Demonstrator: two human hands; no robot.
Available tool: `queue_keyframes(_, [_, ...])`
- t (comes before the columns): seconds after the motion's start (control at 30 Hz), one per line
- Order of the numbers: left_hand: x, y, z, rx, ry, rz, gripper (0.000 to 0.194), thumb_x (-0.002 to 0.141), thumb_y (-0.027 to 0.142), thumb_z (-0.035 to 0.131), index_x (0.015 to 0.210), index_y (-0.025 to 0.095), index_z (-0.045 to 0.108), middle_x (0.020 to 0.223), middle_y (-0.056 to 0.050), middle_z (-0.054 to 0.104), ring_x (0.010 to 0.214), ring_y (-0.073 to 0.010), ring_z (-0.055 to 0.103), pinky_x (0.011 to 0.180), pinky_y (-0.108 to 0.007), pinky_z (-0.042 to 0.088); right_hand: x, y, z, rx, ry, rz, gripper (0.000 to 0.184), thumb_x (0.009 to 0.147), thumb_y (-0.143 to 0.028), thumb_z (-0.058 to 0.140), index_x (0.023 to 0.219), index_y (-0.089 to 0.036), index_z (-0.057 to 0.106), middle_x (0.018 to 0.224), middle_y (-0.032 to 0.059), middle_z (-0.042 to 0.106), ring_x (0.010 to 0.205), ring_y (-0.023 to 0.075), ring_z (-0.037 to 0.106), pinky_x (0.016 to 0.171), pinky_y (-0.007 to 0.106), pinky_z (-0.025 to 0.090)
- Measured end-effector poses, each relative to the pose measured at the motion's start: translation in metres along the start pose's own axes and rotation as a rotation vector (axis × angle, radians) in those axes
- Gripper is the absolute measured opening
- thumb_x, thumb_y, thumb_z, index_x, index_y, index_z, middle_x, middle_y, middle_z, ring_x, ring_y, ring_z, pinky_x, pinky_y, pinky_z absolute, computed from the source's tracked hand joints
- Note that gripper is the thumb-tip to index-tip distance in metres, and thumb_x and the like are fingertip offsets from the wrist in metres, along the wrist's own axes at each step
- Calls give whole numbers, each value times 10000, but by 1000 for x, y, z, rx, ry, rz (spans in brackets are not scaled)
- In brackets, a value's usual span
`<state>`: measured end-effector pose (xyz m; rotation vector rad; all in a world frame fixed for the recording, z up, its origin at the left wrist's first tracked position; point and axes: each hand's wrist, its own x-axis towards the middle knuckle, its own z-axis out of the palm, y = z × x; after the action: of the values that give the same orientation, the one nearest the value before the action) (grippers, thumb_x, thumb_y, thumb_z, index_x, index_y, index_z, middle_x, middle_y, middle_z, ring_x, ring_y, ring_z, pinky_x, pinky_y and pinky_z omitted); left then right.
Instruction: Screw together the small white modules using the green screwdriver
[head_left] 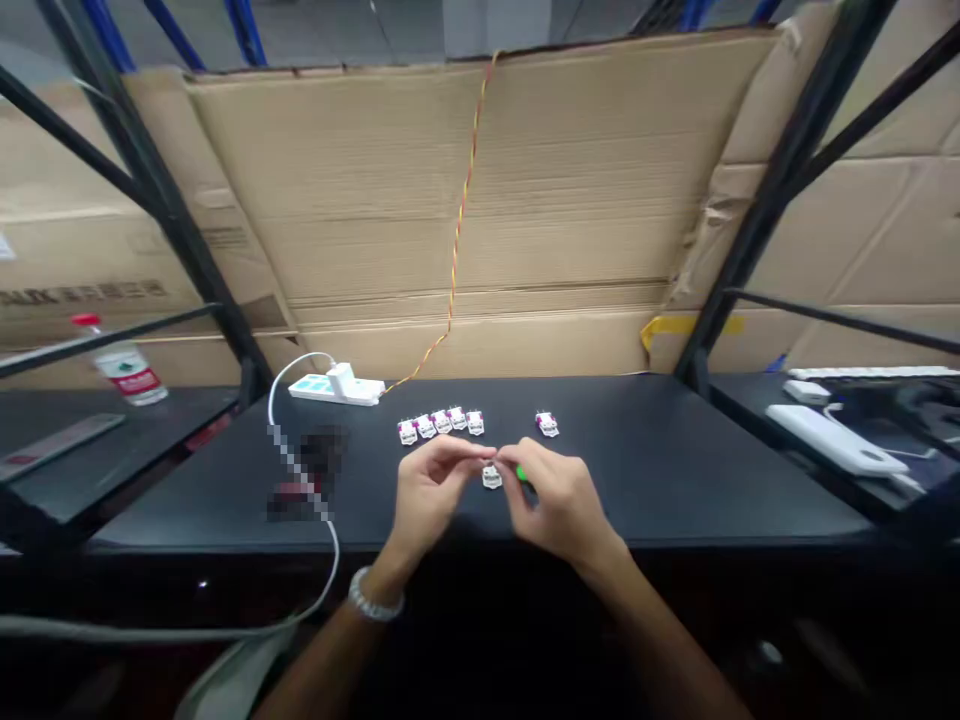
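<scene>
My left hand (433, 487) and my right hand (553, 497) meet fingertip to fingertip above the black tabletop. Both are closed in a pinch; whatever sits between the left fingertips is too small to make out. A bright green object (522, 473) shows inside the right hand, mostly covered by the fingers. Just below the joined fingertips is a small white block (491, 478), partly hidden by them. Beyond the hands several similar white-and-purple blocks (442, 424) lie in a slanting row. Another such block (547, 424) lies apart to the right.
A white power strip (337, 388) with a plugged-in adapter lies at the back left; its white cable (335, 560) hangs over the front edge. Cardboard (570, 220) closes the back. Black rack posts (765, 210) flank the table (675, 480). A bottle (131, 370) stands far left.
</scene>
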<state>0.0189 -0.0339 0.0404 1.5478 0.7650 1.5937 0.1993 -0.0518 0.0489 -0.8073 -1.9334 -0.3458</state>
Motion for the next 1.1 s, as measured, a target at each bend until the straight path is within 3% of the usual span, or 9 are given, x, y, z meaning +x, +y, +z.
queue_keyframes(0.43, [-10,-9,2,131,48,265,45,985,194,743,977,212,783,920,-40,845,862,-202,833,801,-292,695,-1,-4,0,57,10,28,91,1002,-112,586,985,-177,647,764,17,674,602,135,625,573,261,433])
queue_keyframes(0.57, [-10,-11,2,146,37,258,30,984,194,741,981,208,767,944,-44,845,891,-207,834,843,-312,696,-2,-3,2,50,28,37,87,1005,-117,589,975,-185,634,768,13,677,595,130,616,577,258,440])
queue_keyframes(0.9, [-16,-10,16,74,163,214,148,1001,282,737,991,219,603,918,-49,820,886,-206,819,806,-324,668,-1,-5,5,1,60,12,110,1012,-113,590,944,-186,638,735,15,673,588,136,617,571,269,428])
queue_keyframes(1.1, [-2,-6,1,107,43,11,148,912,315,801,958,194,729,942,-70,826,903,-230,804,847,-341,664,-2,2,5,-52,11,-14,145,1037,-121,581,936,-173,673,731,18,680,607,144,635,596,278,421])
